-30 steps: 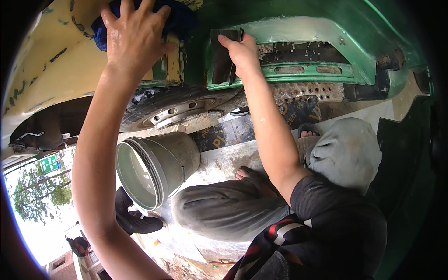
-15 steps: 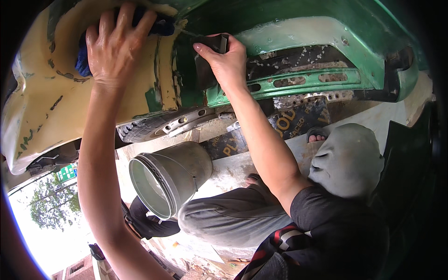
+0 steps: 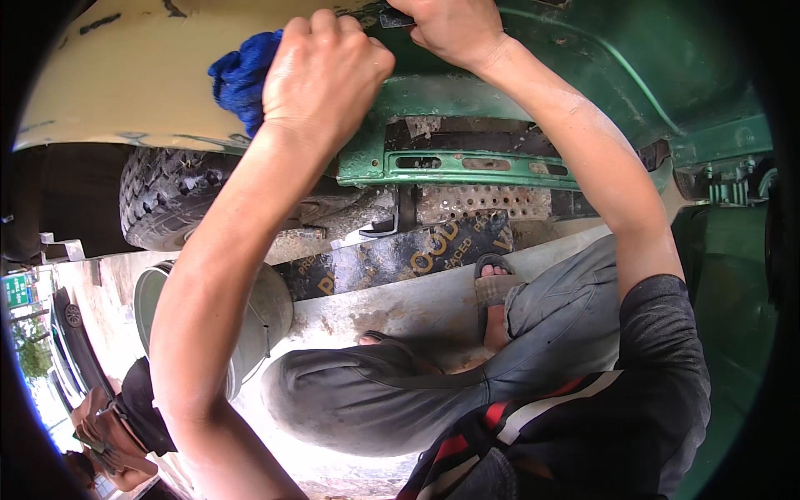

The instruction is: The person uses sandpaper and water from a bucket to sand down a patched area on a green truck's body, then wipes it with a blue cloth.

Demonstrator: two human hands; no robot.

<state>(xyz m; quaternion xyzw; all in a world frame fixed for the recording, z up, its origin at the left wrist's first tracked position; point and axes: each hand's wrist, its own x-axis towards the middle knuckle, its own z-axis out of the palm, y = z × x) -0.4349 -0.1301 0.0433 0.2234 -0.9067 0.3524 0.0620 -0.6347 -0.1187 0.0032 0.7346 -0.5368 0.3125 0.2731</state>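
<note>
Head view: one blue cloth (image 3: 244, 79) is bunched in the left hand (image 3: 327, 79), fingers curled, near one yellow panel's (image 3: 133, 87) lower edge; the right hand (image 3: 458, 32) grips one dark pad (image 3: 396, 18); below, one tyre (image 3: 171, 200), one bucket (image 3: 271, 304).

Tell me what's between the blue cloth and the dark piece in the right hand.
In the head view, the left hand lies between the blue cloth and the dark piece, then a narrow strip of bodywork.

Bright daylight whitens parts of the pale, stained floor (image 3: 333, 321)
</note>
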